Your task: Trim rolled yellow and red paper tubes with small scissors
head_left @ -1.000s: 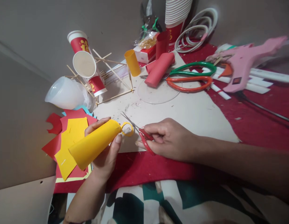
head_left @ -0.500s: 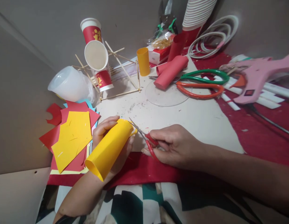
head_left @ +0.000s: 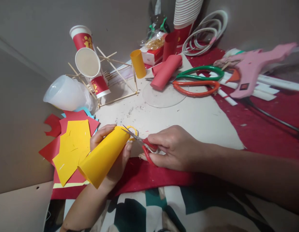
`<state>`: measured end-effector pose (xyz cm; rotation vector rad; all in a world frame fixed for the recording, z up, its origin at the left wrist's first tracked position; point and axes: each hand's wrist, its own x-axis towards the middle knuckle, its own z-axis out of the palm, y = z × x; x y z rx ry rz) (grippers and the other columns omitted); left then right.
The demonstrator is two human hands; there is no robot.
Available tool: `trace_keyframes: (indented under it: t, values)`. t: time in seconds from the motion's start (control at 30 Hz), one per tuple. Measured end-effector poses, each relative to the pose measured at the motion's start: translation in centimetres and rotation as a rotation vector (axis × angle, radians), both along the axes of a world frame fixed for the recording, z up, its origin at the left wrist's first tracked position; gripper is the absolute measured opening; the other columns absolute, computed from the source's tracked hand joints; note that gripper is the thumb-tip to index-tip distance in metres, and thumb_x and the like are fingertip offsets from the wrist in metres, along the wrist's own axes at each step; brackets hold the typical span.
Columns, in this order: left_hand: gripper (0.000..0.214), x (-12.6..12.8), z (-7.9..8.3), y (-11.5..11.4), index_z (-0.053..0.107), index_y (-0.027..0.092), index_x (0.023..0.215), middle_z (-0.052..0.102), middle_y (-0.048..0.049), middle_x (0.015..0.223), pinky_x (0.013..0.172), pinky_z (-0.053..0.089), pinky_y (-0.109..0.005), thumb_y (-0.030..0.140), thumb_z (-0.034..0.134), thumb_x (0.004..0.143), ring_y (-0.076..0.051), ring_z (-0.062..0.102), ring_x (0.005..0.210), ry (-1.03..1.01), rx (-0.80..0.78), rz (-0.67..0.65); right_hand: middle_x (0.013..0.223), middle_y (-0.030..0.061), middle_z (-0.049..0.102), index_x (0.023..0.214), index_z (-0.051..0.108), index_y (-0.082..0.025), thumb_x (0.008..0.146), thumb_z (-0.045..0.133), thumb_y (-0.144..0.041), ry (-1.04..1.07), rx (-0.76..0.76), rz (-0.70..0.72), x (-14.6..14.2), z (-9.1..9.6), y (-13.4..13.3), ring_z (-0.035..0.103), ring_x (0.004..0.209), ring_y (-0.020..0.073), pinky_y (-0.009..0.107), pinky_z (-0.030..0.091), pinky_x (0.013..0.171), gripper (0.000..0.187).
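Observation:
My left hand [head_left: 118, 164] is wrapped round a yellow paper tube [head_left: 104, 154], which lies slanted with its wider end towards me. At the tube's far end a thin curled yellow strip [head_left: 133, 130] hangs loose from the rim. My right hand [head_left: 172, 146] holds small red-handled scissors [head_left: 147, 146] with fingers through the loops. The blades are spread slightly and lie at the tube's far rim, by the strip. To the left is a pile of coloured paper with a yellow sheet [head_left: 73, 148] on top.
Paper cups [head_left: 88, 62] and a stick frame [head_left: 119, 99] stand at the back left, beside a whitish plastic container [head_left: 67, 93]. Red paper tubes [head_left: 166, 72], large scissors [head_left: 196, 88] and a pink glue gun [head_left: 251, 69] lie at the back and right. A smaller orange-yellow tube [head_left: 138, 63] stands upright.
The view has shifted, so most things sit further left. The scissors have cut further along the tube's far rim, and the curled strip now shows as a longer loop.

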<state>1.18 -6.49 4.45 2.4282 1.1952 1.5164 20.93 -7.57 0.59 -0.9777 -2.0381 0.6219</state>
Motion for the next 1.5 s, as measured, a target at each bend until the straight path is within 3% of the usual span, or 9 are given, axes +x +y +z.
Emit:
trace_keyframes:
  t: [0.23, 0.73, 0.93, 1.07, 1.5]
  values:
    - [0.046, 0.15, 0.16, -0.12, 0.054, 0.02, 0.115, 0.061, -0.0044, 0.107, 0.087, 0.054, -0.035, 0.018, 0.075, 0.075, -0.019, 0.066, 0.099, 0.019, -0.061, 0.004, 0.049, -0.0026, 0.054, 0.06, 0.056, -0.018, 0.083, 0.059, -0.036, -0.046, 0.003, -0.035, 0.09, 0.2, -0.05, 0.043, 0.046, 0.009, 0.023, 0.027, 0.049, 0.029]
    - [0.043, 0.08, -0.15, -0.19, 0.056, 0.019, 0.116, 0.061, -0.0043, 0.108, 0.085, 0.052, -0.032, 0.019, 0.074, 0.077, -0.017, 0.065, 0.097, 0.057, -0.022, 0.029, 0.047, -0.0017, 0.056, 0.059, 0.058, -0.018, 0.083, 0.058, -0.038, -0.093, 0.047, -0.113, -0.02, 0.26, -0.06, 0.043, 0.044, 0.0098, 0.025, 0.025, 0.05, 0.032]
    - [0.049, -0.13, -0.31, -0.08, 0.056, 0.019, 0.119, 0.062, -0.0043, 0.109, 0.088, 0.052, -0.033, 0.019, 0.076, 0.074, -0.018, 0.064, 0.101, 0.059, 0.019, 0.039, 0.047, -0.0022, 0.055, 0.059, 0.058, -0.019, 0.08, 0.058, -0.037, -0.102, 0.041, -0.11, 0.02, 0.42, -0.05, 0.042, 0.043, 0.0099, 0.025, 0.025, 0.05, 0.028]
    - [0.047, -0.15, -0.26, -0.07, 0.056, 0.02, 0.118, 0.062, -0.0041, 0.11, 0.089, 0.052, -0.035, 0.019, 0.075, 0.075, -0.019, 0.064, 0.102, 0.044, -0.037, 0.03, 0.047, -0.0022, 0.055, 0.058, 0.058, -0.019, 0.079, 0.06, -0.036, -0.096, 0.031, -0.115, 0.04, 0.42, -0.06, 0.04, 0.044, 0.0095, 0.025, 0.024, 0.05, 0.028]
    - [0.046, -0.13, -0.31, -0.07, 0.055, 0.022, 0.118, 0.062, -0.0042, 0.11, 0.09, 0.052, -0.035, 0.021, 0.076, 0.077, -0.02, 0.064, 0.103, 0.035, -0.044, 0.047, 0.048, -0.0014, 0.055, 0.057, 0.056, -0.018, 0.086, 0.057, -0.04, -0.146, 0.014, -0.082, 0.17, 0.38, -0.03, 0.04, 0.045, 0.0092, 0.027, 0.02, 0.051, 0.037]
